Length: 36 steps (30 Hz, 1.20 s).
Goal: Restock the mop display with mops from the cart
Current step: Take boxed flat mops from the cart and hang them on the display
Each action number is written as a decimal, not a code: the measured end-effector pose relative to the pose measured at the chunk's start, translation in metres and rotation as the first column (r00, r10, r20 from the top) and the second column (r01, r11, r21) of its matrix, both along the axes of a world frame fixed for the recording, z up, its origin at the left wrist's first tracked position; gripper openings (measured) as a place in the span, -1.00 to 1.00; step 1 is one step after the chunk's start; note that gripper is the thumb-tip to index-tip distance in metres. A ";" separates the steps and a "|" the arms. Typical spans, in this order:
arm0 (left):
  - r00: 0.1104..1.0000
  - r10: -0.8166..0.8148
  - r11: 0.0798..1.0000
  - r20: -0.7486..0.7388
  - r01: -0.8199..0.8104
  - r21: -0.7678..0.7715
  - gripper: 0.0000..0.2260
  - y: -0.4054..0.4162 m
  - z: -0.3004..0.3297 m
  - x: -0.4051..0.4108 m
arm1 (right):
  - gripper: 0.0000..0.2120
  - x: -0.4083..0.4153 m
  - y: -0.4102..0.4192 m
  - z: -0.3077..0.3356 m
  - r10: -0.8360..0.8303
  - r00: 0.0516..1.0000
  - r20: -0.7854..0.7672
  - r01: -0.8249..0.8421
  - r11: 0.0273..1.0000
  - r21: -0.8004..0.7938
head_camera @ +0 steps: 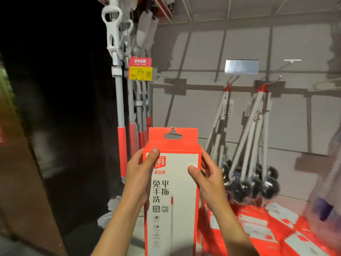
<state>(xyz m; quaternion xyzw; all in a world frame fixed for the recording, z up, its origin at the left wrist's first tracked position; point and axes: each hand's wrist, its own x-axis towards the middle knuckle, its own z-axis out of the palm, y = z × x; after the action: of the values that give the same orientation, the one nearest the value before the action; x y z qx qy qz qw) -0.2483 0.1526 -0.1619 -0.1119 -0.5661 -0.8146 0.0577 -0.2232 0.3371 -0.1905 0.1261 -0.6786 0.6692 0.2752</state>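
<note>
In the head view, a tall red-and-white mop box [172, 193] stood upright in the middle of the frame, held up in front of the pegboard display wall [258, 126], its die-cut hang tab [173, 134] at the top still free of any hook. The left hand [142, 174] gripped the box's left edge, thumb laid across the front near the logo and fingers wrapped out of sight behind. The right hand [208, 174] sat at the right edge with the thumb lifted just off the white panel and the fingers curled along the side, so it looked more like steadying than a full clamp (whether those fingers really pressed the cardboard could not be told). To the left hung grey mops with red grips [121, 145] beside a red and yellow price tag [140, 70]; to the right, thin white-handled items with dark round heads [249, 183] dangled from hooks, and more red boxes [273, 230] lay stacked low at the right. The cart did not show. The step appeared to be hanging this box, and doing it well probably meant keeping the box square, raising it until the tab hole met a bare hook [287, 63] on the wall, sliding it straight on rather than at an angle that might tear the tab, and releasing only once the weight had settled.
</note>
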 end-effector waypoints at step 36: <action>0.918 -0.241 0.971 -0.317 0.233 -0.063 -0.68 -0.107 0.079 -0.146 | -0.63 -0.101 -0.134 0.092 -0.249 0.943 -0.219 0.233 0.968 -0.094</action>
<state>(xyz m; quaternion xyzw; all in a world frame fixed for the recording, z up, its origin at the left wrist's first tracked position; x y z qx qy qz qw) -0.3945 0.0458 -0.0830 -0.3116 -0.5410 -0.7796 0.0490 -0.3247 0.2029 -0.0980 0.1093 -0.6299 0.6337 0.4356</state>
